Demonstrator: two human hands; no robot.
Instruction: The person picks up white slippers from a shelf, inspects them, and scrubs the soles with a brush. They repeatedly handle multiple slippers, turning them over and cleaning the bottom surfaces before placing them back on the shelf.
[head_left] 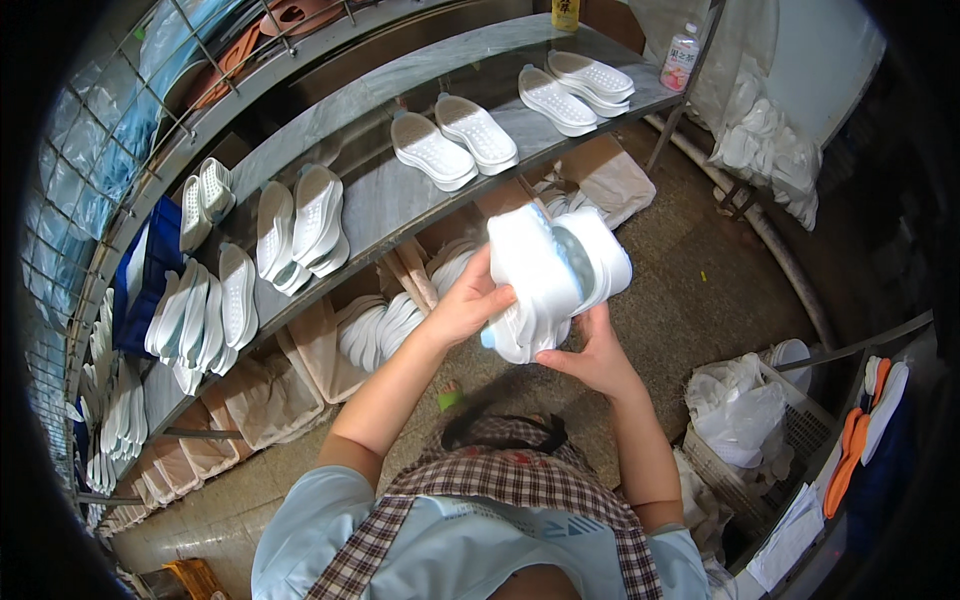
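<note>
Left hand (466, 305) clasps one side of the soles (530, 265), right hand (600, 362) clamped on their lower end, the stack held up short of the shelf (365, 218)! Light, springy, maybe slick, I'd judge; squeeze the sides. Far fingers hidden, glare muddies the count; yellow bottle (565, 13) cut off.

From here I read the stacked white soles (533, 270) as smooth, rubbery plastic; the grey shelf (372, 208) looks polished and stone-like, the bag (738, 408) crinkled glossy plastic, the apron (512, 482) matt woven cloth, the floor (685, 290) rough and mottled.
</note>
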